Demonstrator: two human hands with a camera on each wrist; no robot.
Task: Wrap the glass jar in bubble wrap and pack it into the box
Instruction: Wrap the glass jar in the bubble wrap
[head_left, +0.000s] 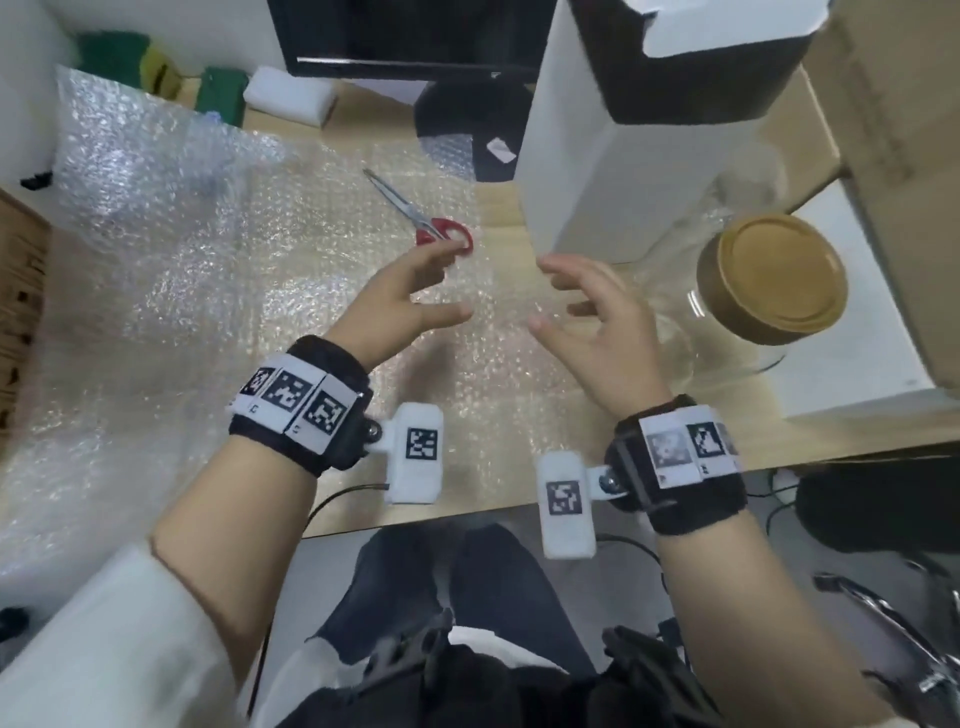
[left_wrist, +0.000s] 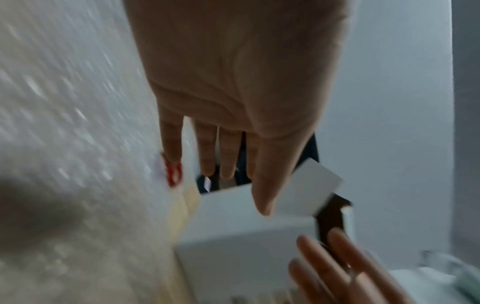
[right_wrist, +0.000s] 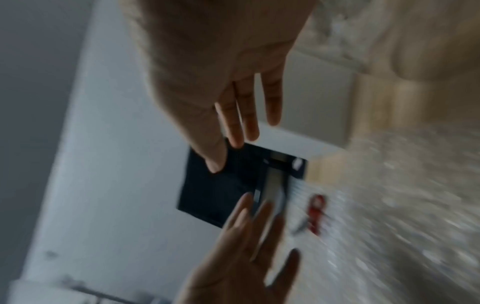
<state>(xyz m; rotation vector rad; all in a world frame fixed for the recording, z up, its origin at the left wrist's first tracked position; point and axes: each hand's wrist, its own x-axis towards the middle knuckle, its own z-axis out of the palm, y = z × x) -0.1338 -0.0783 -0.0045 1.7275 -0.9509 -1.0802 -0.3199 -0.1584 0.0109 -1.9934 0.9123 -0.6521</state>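
A clear glass jar (head_left: 727, 322) with a tan lid (head_left: 779, 275) stands upright at the table's right side. A tall white box (head_left: 613, 156) with an open dark top stands just behind it. Bubble wrap (head_left: 182, 291) is spread over the table's left and middle. My left hand (head_left: 415, 291) and right hand (head_left: 576, 301) hover side by side above the wrap, palms facing each other, fingers spread and holding nothing. The right hand is a little left of the jar. Both wrist views are blurred; my left hand (left_wrist: 233, 123) and my right hand (right_wrist: 228, 102) show straight fingers.
Red-handled scissors (head_left: 431, 218) lie on the wrap just beyond my left fingers. A large cardboard box (head_left: 893, 156) stands at the far right. A monitor (head_left: 405, 41), a white foam block (head_left: 291, 96) and green items (head_left: 117, 57) sit along the back edge.
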